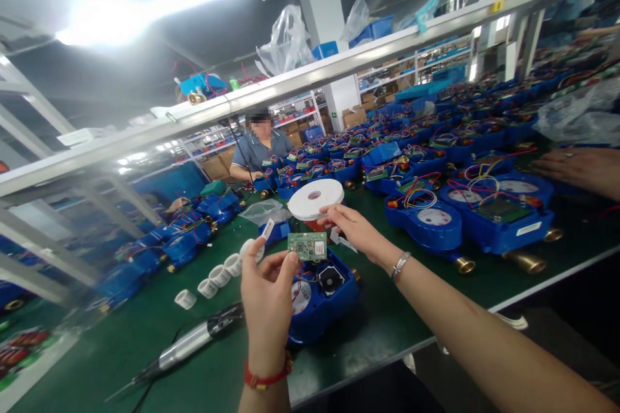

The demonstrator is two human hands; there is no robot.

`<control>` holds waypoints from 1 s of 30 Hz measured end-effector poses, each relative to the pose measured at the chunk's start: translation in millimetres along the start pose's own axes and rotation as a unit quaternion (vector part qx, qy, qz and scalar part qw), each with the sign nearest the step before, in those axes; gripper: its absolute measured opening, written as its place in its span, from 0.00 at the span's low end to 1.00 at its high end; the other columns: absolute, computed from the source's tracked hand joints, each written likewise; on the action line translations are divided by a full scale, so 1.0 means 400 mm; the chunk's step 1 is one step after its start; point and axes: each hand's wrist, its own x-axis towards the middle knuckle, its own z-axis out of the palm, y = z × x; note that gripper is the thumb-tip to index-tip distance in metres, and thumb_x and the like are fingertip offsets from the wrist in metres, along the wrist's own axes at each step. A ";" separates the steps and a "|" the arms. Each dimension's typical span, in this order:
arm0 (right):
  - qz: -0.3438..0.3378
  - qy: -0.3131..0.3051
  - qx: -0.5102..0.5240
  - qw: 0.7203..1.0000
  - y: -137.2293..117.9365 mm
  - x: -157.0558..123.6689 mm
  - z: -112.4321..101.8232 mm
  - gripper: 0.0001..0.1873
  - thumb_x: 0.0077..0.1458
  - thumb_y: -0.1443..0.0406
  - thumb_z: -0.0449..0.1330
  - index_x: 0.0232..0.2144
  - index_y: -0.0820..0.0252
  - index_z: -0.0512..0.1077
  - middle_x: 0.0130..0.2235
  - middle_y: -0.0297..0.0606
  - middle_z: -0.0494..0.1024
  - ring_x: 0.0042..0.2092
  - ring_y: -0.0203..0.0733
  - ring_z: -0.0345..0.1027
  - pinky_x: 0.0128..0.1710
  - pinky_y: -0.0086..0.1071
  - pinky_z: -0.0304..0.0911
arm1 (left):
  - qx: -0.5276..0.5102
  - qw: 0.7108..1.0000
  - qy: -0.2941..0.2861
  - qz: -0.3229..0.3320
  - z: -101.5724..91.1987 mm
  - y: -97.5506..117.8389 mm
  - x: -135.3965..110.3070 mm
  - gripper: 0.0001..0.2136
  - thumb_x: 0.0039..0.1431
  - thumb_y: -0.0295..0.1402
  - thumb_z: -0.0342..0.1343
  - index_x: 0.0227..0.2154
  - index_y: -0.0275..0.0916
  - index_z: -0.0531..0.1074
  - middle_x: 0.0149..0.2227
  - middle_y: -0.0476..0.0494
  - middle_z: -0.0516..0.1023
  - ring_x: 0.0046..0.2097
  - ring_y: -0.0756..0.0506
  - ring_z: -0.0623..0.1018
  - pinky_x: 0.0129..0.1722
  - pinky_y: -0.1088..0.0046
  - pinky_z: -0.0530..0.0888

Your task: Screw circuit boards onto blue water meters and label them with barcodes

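My left hand (268, 287) pinches a green circuit board (307, 246) between thumb and fingers. A small white barcode label (267, 228) stands at the tip of its raised index finger. At the near edge of a flat white roll (317, 199), the fingers of my right hand (349, 227) are closed together on the rim. Below the board lies an open blue water meter (322, 306), with a round dial, a black round part and red wires inside. My left hand covers part of this meter.
Several small white label rolls (219, 275) stand in a row on the green table (387, 329). An electric screwdriver (186, 343) lies front left. Many blue meters (431, 222) fill the right and back. Another person (261, 145) sits opposite; someone's hand (571, 168) rests at right.
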 end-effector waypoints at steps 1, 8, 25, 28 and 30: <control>0.019 0.001 0.001 1.000 0.021 -0.005 -0.004 0.16 0.66 0.56 0.54 0.45 0.62 0.72 0.43 0.40 0.78 0.43 0.43 0.73 0.47 0.43 0.67 | -0.003 1.000 0.000 -0.002 -0.002 -0.001 0.001 0.29 0.50 0.35 0.66 0.54 0.41 0.61 0.31 0.49 0.79 0.31 0.49 0.79 0.32 0.76 0.76; 0.128 -0.069 -0.002 0.989 0.096 -0.028 -0.004 0.15 0.65 0.57 0.57 0.45 0.63 0.72 0.45 0.40 0.76 0.43 0.43 0.73 0.45 0.43 0.69 | -0.016 1.000 -0.005 -0.003 -0.008 -0.006 0.004 0.29 0.50 0.35 0.66 0.54 0.43 0.61 0.32 0.50 0.79 0.33 0.49 0.80 0.34 0.75 0.77; 0.209 -0.045 0.100 0.972 0.086 -0.097 0.016 0.11 0.63 0.60 0.60 0.42 0.63 0.74 0.47 0.40 0.77 0.48 0.45 0.72 0.50 0.46 0.65 | 0.191 0.951 0.107 0.220 -0.007 -0.037 -0.160 0.37 0.54 0.36 0.62 0.64 0.42 0.50 0.58 0.35 0.68 0.63 0.36 0.65 0.64 0.50 0.56; 0.273 0.014 0.153 0.950 0.079 -0.165 0.013 0.11 0.61 0.60 0.59 0.38 0.62 0.75 0.37 0.38 0.80 0.38 0.42 0.74 0.44 0.40 0.68 | 0.195 0.951 0.104 0.217 0.011 -0.109 -0.268 0.43 0.54 0.35 0.62 0.66 0.44 0.41 0.66 0.32 0.55 0.67 0.34 0.57 0.65 0.48 0.55; 0.313 0.036 0.196 0.929 0.064 -0.215 0.014 0.08 0.58 0.61 0.60 0.34 0.60 0.75 0.32 0.36 0.80 0.34 0.40 0.74 0.41 0.36 0.69 | 0.179 0.966 0.061 0.175 0.020 -0.153 -0.308 0.46 0.54 0.36 0.63 0.67 0.44 0.36 0.69 0.31 0.48 0.69 0.33 0.51 0.65 0.46 0.55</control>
